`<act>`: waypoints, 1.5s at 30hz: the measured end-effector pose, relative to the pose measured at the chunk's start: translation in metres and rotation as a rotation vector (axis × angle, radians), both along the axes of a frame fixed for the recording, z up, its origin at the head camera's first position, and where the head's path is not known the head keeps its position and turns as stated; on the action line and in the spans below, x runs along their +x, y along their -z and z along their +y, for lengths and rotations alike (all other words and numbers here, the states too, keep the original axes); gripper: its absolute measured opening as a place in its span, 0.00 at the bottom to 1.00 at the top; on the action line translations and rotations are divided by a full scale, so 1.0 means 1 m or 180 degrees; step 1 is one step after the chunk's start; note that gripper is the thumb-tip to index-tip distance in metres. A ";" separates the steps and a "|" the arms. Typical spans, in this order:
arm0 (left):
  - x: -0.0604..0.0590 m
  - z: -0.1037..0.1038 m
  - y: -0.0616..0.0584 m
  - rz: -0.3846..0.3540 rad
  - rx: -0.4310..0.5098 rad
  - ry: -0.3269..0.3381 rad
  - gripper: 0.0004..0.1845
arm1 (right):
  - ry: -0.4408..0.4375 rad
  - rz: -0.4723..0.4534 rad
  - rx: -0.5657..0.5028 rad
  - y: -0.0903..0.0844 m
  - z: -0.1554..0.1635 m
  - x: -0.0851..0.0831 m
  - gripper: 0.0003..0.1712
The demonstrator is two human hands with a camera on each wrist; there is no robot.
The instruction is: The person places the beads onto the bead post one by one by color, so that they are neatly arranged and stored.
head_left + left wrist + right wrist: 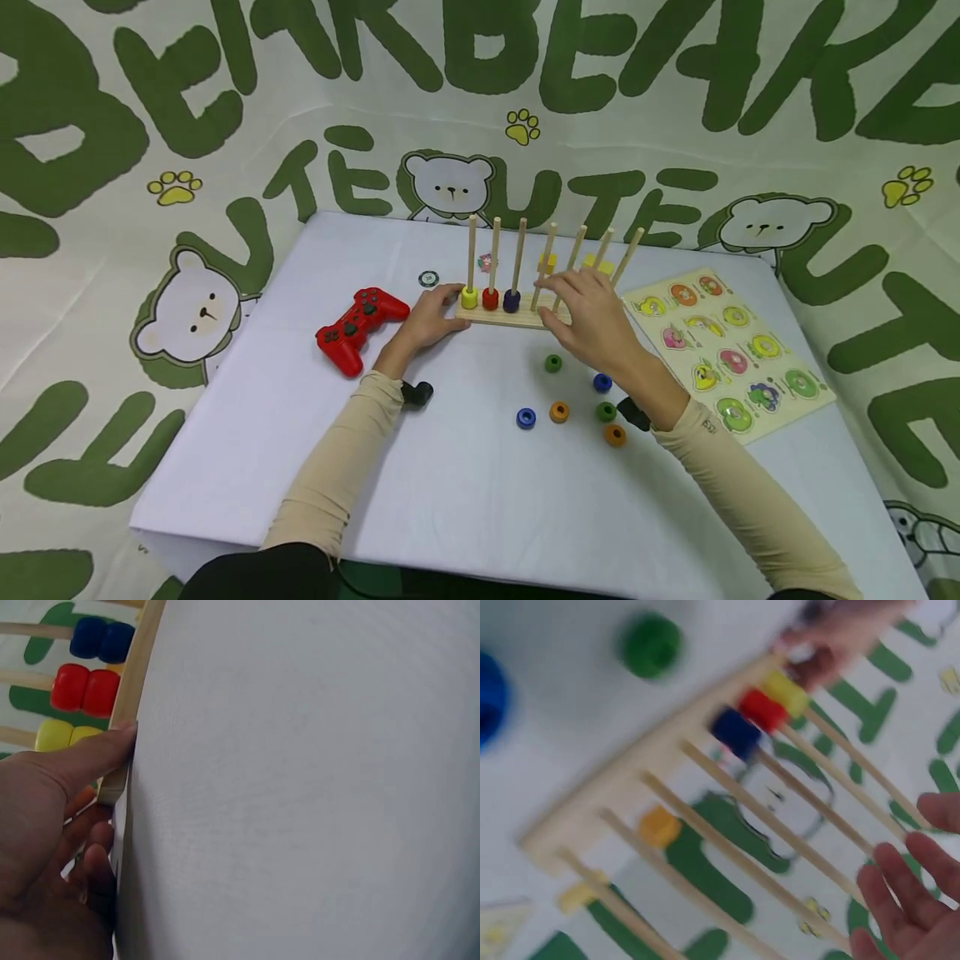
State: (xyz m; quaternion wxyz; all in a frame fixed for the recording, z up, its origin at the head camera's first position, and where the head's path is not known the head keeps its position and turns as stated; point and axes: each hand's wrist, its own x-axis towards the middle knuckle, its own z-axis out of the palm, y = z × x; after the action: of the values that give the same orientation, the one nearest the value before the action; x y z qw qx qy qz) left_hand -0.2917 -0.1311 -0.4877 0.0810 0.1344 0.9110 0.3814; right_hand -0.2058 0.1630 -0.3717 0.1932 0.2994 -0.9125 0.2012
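I'm seeing a smooth wooden rack (501, 318), shiny beads (69, 688), a plastic-looking game controller (360, 325) and a dull cloth (457, 483).

Soft light, faint shadows; right wrist view blurs green bead (651, 645).

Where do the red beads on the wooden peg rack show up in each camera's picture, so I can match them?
Head: the red beads are at the centre, on the second peg from the left.
Left wrist: red beads, upper left.
Right wrist: red beads, blurred, above and slightly right of centre.
Shared landmark: yellow beads, next to the red in every view.
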 end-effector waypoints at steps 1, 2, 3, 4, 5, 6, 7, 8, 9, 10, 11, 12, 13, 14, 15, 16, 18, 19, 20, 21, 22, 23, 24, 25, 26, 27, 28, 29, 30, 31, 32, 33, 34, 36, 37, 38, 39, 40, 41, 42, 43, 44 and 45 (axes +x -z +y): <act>0.000 -0.001 -0.001 -0.0007 0.0004 -0.0014 0.40 | -0.0008 -0.0113 0.0118 0.006 0.002 0.004 0.20; -0.001 -0.002 -0.001 -0.0009 0.0005 -0.0025 0.40 | -0.0012 -0.0245 0.0229 0.011 0.003 0.007 0.19; -0.001 -0.003 -0.002 -0.0008 0.0008 -0.0030 0.40 | -0.0016 -0.0363 0.0328 0.016 0.004 0.011 0.18; -0.002 -0.003 -0.002 -0.0010 0.0007 -0.0033 0.40 | -0.0025 -0.0474 0.0409 0.021 0.005 0.014 0.18; -0.002 -0.004 -0.002 -0.0014 0.0005 -0.0031 0.40 | -0.0045 -0.0561 0.0476 0.025 0.006 0.018 0.17; -0.002 -0.004 -0.003 -0.0012 0.0002 -0.0028 0.40 | -0.0075 -0.0633 0.0529 0.030 0.007 0.022 0.16; -0.003 -0.004 -0.002 -0.0016 0.0002 -0.0029 0.41 | -0.0131 -0.0678 0.0556 0.035 0.007 0.026 0.15; -0.003 -0.004 -0.002 -0.0014 -0.0002 -0.0025 0.41 | -0.0179 -0.0719 0.0588 0.039 0.008 0.030 0.15; -0.003 -0.004 -0.002 -0.0015 -0.0004 -0.0026 0.41 | -0.0239 -0.0731 0.0620 0.044 0.009 0.033 0.14; -0.002 -0.004 -0.002 -0.0019 -0.0005 -0.0030 0.41 | -0.0293 -0.0744 0.0637 0.048 0.010 0.036 0.14; -0.002 -0.004 -0.003 -0.0024 -0.0002 -0.0035 0.40 | -0.0322 -0.0748 0.0651 0.051 0.010 0.038 0.14; -0.002 -0.004 -0.003 -0.0023 0.0001 -0.0039 0.40 | -0.0321 -0.0746 0.0667 0.054 0.011 0.040 0.14; -0.002 -0.004 -0.003 -0.0030 0.0009 -0.0042 0.40 | -0.0293 -0.0740 0.0671 0.057 0.012 0.041 0.14; -0.002 -0.004 -0.004 -0.0031 0.0014 -0.0043 0.40 | -0.0230 -0.0717 0.0691 0.059 0.013 0.041 0.15; -0.002 -0.005 -0.004 -0.0036 0.0021 -0.0040 0.40 | -0.0149 -0.0698 0.0708 0.061 0.014 0.040 0.16; -0.002 -0.005 -0.004 -0.0038 0.0028 -0.0039 0.40 | -0.0059 -0.0684 0.0725 0.063 0.015 0.039 0.17; -0.002 -0.005 -0.004 -0.0031 0.0043 -0.0034 0.40 | 0.0138 -0.0683 0.0776 0.066 0.016 0.036 0.19; -0.002 -0.005 -0.003 -0.0031 0.0049 -0.0037 0.40 | 0.0213 -0.0705 0.0799 0.068 0.017 0.034 0.21; -0.002 -0.005 -0.002 -0.0033 0.0053 -0.0039 0.40 | 0.0278 -0.0735 0.0824 0.069 0.017 0.031 0.22; -0.001 -0.005 -0.001 -0.0030 0.0056 -0.0034 0.40 | 0.0327 -0.0786 0.0833 0.071 0.017 0.029 0.23; -0.001 -0.004 0.000 -0.0032 0.0059 -0.0030 0.40 | 0.0362 -0.0829 0.0849 0.072 0.017 0.027 0.23; -0.001 -0.004 0.001 -0.0042 0.0063 -0.0024 0.40 | 0.0384 -0.0876 0.0869 0.074 0.017 0.026 0.22; -0.001 -0.003 0.002 -0.0053 0.0063 -0.0018 0.41 | 0.0389 -0.0914 0.0896 0.077 0.017 0.024 0.20; -0.001 -0.003 0.003 -0.0065 0.0061 -0.0013 0.41 | 0.0388 -0.0950 0.0918 0.078 0.017 0.023 0.19; 0.000 -0.002 0.003 -0.0070 0.0057 -0.0007 0.41 | 0.0382 -0.0972 0.0939 0.080 0.017 0.022 0.18; 0.000 -0.001 0.004 -0.0071 0.0055 -0.0001 0.41 | 0.0371 -0.0987 0.0954 0.081 0.016 0.022 0.16; 0.001 -0.001 0.004 -0.0080 0.0057 -0.0004 0.40 | 0.0355 -0.0995 0.0961 0.082 0.016 0.021 0.15; 0.001 0.000 0.004 -0.0083 0.0054 -0.0009 0.40 | 0.0339 -0.0997 0.0951 0.082 0.016 0.021 0.14; 0.001 0.000 0.003 -0.0074 0.0047 -0.0010 0.40 | 0.0321 -0.0991 0.0913 0.080 0.016 0.020 0.14; 0.002 0.000 0.003 -0.0075 0.0046 -0.0018 0.40 | 0.0299 -0.0969 0.0863 0.077 0.015 0.020 0.15; 0.002 0.000 0.003 -0.0076 0.0035 -0.0026 0.40 | 0.0277 -0.0954 0.0792 0.073 0.015 0.019 0.15; 0.002 0.000 0.003 -0.0081 0.0028 -0.0031 0.40 | 0.0264 -0.0934 0.0707 0.067 0.014 0.018 0.15; 0.002 0.000 0.003 -0.0085 0.0018 -0.0036 0.40 | 0.0255 -0.0908 0.0610 0.060 0.013 0.016 0.16; 0.002 0.000 0.003 -0.0093 0.0005 -0.0045 0.40 | 0.0244 -0.0832 0.0383 0.042 0.011 0.012 0.17; 0.002 0.000 0.003 -0.0102 0.0003 -0.0050 0.40 | 0.0256 -0.0794 0.0269 0.032 0.009 0.010 0.17; 0.002 0.000 0.003 -0.0100 0.0005 -0.0046 0.40 | 0.0276 -0.0745 0.0144 0.022 0.008 0.007 0.17; 0.002 0.000 0.003 -0.0099 0.0016 -0.0043 0.40 | 0.0304 -0.0673 0.0026 0.012 0.007 0.004 0.17; 0.002 0.000 0.002 -0.0092 0.0025 -0.0038 0.40 | 0.0326 -0.0587 -0.0091 0.002 0.006 0.000 0.17; 0.002 0.000 0.002 -0.0088 0.0035 -0.0033 0.40 | 0.0341 -0.0484 -0.0203 -0.007 0.005 -0.003 0.17; 0.002 0.000 0.002 -0.0086 0.0045 -0.0030 0.40 | 0.0358 -0.0372 -0.0306 -0.015 0.004 -0.007 0.17; 0.002 0.001 0.001 -0.0081 0.0055 -0.0026 0.40 | 0.0371 -0.0248 -0.0399 -0.022 0.003 -0.011 0.18; 0.002 0.001 0.001 -0.0076 0.0064 -0.0022 0.40 | 0.0377 -0.0118 -0.0482 -0.029 0.002 -0.015 0.18; 0.002 0.001 0.001 -0.0074 0.0066 -0.0024 0.40 | 0.0383 -0.0009 -0.0546 -0.034 0.002 -0.020 0.18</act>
State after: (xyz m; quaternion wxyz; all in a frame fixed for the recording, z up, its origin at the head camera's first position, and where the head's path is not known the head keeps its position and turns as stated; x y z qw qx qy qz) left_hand -0.2899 -0.1299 -0.4889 0.0887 0.1273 0.9065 0.3926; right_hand -0.2259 0.1646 -0.3379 0.2285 0.2261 -0.9085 0.2671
